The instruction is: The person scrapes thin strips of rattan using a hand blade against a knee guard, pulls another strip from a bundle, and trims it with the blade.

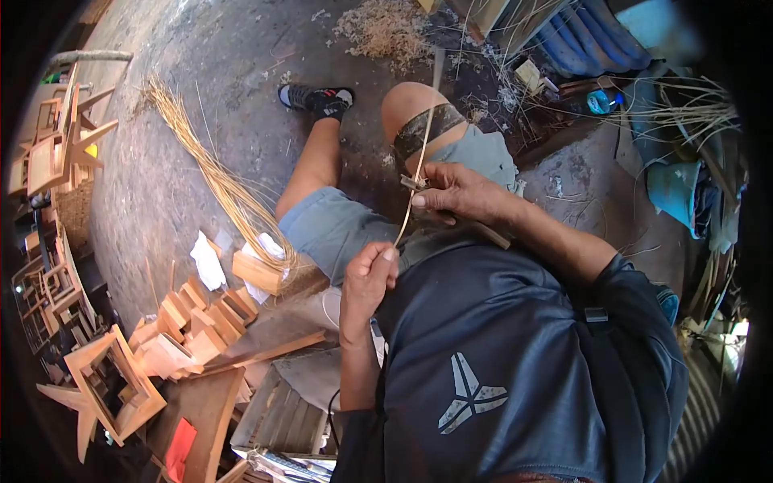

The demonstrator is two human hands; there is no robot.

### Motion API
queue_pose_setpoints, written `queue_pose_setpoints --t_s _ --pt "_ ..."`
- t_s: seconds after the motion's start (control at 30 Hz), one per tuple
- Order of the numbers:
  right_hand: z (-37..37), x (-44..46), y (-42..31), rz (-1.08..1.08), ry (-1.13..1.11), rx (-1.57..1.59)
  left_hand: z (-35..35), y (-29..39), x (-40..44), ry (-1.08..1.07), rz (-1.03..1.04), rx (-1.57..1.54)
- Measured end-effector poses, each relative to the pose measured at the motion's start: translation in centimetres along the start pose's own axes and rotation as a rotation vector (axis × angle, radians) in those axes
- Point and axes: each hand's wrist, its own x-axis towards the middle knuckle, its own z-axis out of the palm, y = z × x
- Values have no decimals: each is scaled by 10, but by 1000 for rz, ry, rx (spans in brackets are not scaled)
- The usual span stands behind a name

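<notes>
A long, thin pale cane strip (407,216) runs from beyond the bent knee down toward my lap. My left hand (369,279) is closed in a pinch on its near end. Over the thigh, my right hand (460,193) is closed around a knife-like tool (413,183), whose short end sticks out past the fingers where the strip passes. A wooden handle end (493,235) shows below the right wrist. A dark band (427,129) is wrapped at the knee under the strip. The tool's edge is too small to make out.
A bundle of cane strips (205,157) lies on the floor at left, its near end on wooden blocks (262,270). Wooden frames (117,385) and cut pieces (189,322) crowd the lower left. Shavings (386,32) lie ahead; a blue bucket (675,193) stands at right.
</notes>
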Motion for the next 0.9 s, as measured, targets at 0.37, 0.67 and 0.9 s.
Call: queue_pose_setpoints --t_s 0.37,0.67,0.9 --pt "13 -5 8 71 -74 29 33 20 13 247 277 318" --pt "-49 -3 -21 -56 519 -200 29 4 -29 325 227 342" --pt "-34 -34 -48 -3 380 -342 27 -23 -23 362 94 13"
